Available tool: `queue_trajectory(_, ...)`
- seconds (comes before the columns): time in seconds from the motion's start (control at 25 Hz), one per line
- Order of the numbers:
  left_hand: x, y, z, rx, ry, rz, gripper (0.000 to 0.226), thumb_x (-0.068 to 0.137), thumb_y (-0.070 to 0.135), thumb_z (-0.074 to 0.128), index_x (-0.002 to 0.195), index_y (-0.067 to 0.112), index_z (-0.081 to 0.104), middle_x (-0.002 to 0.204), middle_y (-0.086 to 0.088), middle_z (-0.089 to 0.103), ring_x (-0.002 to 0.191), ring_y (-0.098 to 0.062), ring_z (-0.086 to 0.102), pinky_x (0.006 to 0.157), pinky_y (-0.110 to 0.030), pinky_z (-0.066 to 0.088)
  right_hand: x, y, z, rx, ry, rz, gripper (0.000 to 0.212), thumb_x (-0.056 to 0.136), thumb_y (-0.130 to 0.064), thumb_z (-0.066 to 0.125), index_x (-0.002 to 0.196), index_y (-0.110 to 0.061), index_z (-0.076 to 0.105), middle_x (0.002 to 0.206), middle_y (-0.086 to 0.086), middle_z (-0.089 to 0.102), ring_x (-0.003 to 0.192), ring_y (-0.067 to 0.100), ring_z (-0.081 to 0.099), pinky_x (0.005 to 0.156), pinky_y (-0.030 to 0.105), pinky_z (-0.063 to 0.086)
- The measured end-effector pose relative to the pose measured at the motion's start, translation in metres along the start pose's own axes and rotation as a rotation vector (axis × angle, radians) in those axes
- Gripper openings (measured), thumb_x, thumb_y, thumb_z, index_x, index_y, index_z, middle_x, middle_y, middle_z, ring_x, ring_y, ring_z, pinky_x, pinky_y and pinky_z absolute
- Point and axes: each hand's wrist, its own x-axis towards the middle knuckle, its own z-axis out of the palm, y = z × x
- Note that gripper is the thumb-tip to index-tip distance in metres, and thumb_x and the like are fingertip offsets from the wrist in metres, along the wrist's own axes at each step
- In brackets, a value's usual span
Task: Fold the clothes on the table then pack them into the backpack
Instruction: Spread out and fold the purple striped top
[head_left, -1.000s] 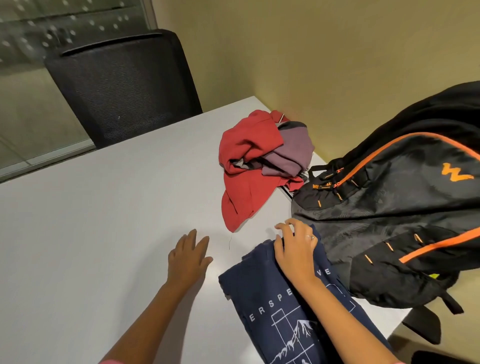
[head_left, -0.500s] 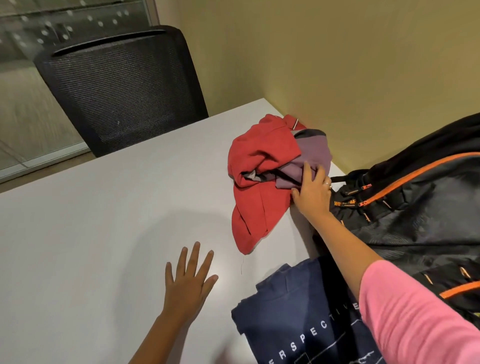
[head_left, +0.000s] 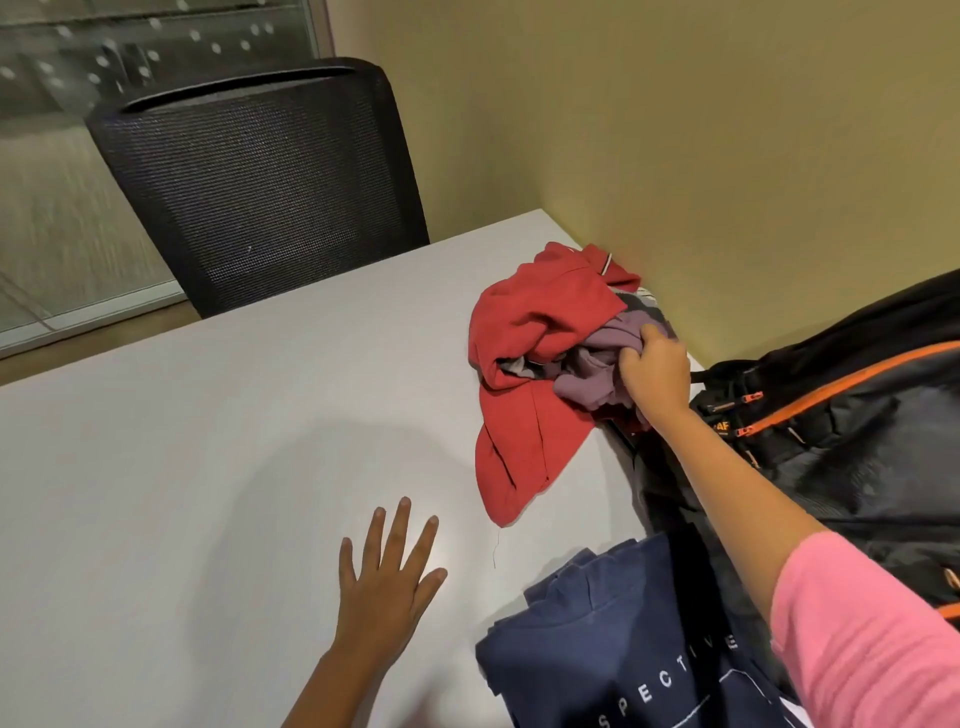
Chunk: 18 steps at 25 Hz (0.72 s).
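The white table (head_left: 218, 447) fills most of the view, its far right corner set against a yellow-green wall (head_left: 701, 135). A black mesh chair (head_left: 260, 192) stands behind the table's far edge. The black backpack (head_left: 857, 431) with orange trim lies at the right edge of the table, partly cut off by the frame, and whether its main zip is undone cannot be made out. A navy t-shirt (head_left: 618, 644) with white lettering lies folded at the near right, just beside the backpack. Near the far corner, 2 crumpled garments lie tangled together: a red garment (head_left: 524, 364) spread toward the table's middle, and a mauve garment (head_left: 597, 374) bunched on its right side, close to the backpack's top. The right hand (head_left: 657, 374), reaching out from a pink sleeve (head_left: 862, 634), has its fingers curled into the mauve cloth and grips it. The left hand (head_left: 387, 587) rests flat on the table, fingers straight and spread, holding nothing, well apart from the pile.
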Motion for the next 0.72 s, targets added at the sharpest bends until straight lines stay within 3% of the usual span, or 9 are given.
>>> queue_trajectory(0.12, -0.002, -0.003, 0.0, 0.009, -0.049, -0.006, 0.061, 0.096, 0.059, 0.022, 0.152, 0.035, 0.016, 0.159, -0.004, 0.022, 0.147, -0.027, 0.007, 0.102, -0.058, 0.028, -0.008, -0.029, -0.028, 0.284, -0.049, -0.002, 0.013, 0.068, -0.019, 0.039, 0.068, -0.007, 0.044, 0.059, 0.008, 0.042, 0.063, 0.025, 0.036, 0.056, 0.032, 0.027)
queue_trajectory(0.2, -0.005, -0.005, 0.001, -0.026, -0.093, -0.016, 0.06, 0.097, 0.059, 0.017, 0.152, 0.036, 0.013, 0.16, -0.004, 0.016, 0.148, -0.023, -0.006, 0.103, -0.059, 0.027, -0.013, -0.05, -0.051, 0.381, -0.094, -0.006, 0.026, 0.068, -0.02, 0.04, 0.072, 0.004, 0.051, 0.062, 0.014, 0.043, 0.064, 0.02, 0.035, 0.057, 0.032, 0.026)
queue_trajectory(0.28, -0.012, -0.002, -0.012, -0.103, -0.15, -0.026, 0.059, 0.096, 0.057, 0.011, 0.152, 0.037, 0.007, 0.16, 0.0, -0.009, 0.147, -0.021, -0.015, 0.11, -0.06, 0.017, -0.02, -0.073, -0.076, 0.422, -0.153, -0.051, 0.033, 0.069, -0.019, 0.043, 0.082, 0.008, 0.057, 0.068, 0.02, 0.048, 0.063, 0.015, 0.038, 0.054, 0.029, 0.029)
queue_trajectory(0.32, -0.016, 0.001, -0.017, -0.181, -0.151, -0.044, 0.06, 0.096, 0.053, 0.015, 0.152, 0.037, 0.0, 0.157, 0.003, -0.021, 0.147, -0.02, -0.017, 0.115, -0.058, 0.009, -0.025, -0.085, -0.09, 0.438, -0.182, -0.082, 0.031, 0.069, -0.019, 0.043, 0.081, 0.005, 0.059, 0.066, 0.014, 0.049, 0.061, 0.012, 0.038, 0.051, 0.026, 0.03)
queue_trajectory(0.4, -0.027, 0.012, -0.041, -0.46, -0.204, -0.111, 0.068, 0.097, 0.044, 0.034, 0.151, 0.037, -0.006, 0.159, 0.007, -0.018, 0.148, -0.017, -0.011, 0.118, -0.047, 0.004, -0.037, -0.11, -0.118, 0.495, -0.236, -0.136, 0.019, 0.072, -0.016, 0.045, 0.071, -0.006, 0.061, 0.063, -0.002, 0.05, 0.056, 0.005, 0.04, 0.047, 0.017, 0.03)
queue_trajectory(0.52, -0.035, 0.03, -0.087, -1.05, -0.176, -0.113, 0.084, 0.093, 0.04, 0.058, 0.151, 0.037, -0.003, 0.161, 0.008, 0.004, 0.147, -0.014, 0.014, 0.111, -0.029, 0.022, -0.059, -0.143, -0.149, 0.544, -0.268, -0.189, 0.014, 0.071, -0.017, 0.044, 0.063, -0.02, 0.056, 0.061, -0.008, 0.05, 0.053, 0.0, 0.041, 0.049, 0.016, 0.033)
queue_trajectory(0.64, -0.04, 0.048, -0.122, -1.141, -0.126, -0.034, 0.105, 0.078, 0.048, 0.073, 0.147, 0.045, -0.006, 0.158, 0.01, 0.004, 0.141, -0.02, 0.03, 0.103, -0.029, 0.037, -0.079, -0.173, -0.166, 0.713, -0.293, -0.168, 0.019, 0.074, -0.008, 0.045, 0.067, -0.017, 0.061, 0.058, -0.008, 0.054, 0.054, 0.003, 0.046, 0.049, 0.018, 0.037)
queue_trajectory(0.72, -0.05, 0.057, -0.146, -1.076, -0.043, 0.035, 0.113, 0.071, 0.056, 0.076, 0.142, 0.052, -0.012, 0.154, 0.019, -0.001, 0.142, -0.016, 0.024, 0.109, -0.034, 0.035, -0.096, -0.197, -0.182, 0.829, -0.326, -0.186, 0.019, 0.069, -0.005, 0.044, 0.071, -0.009, 0.063, 0.056, -0.007, 0.056, 0.054, 0.005, 0.048, 0.048, 0.017, 0.037)
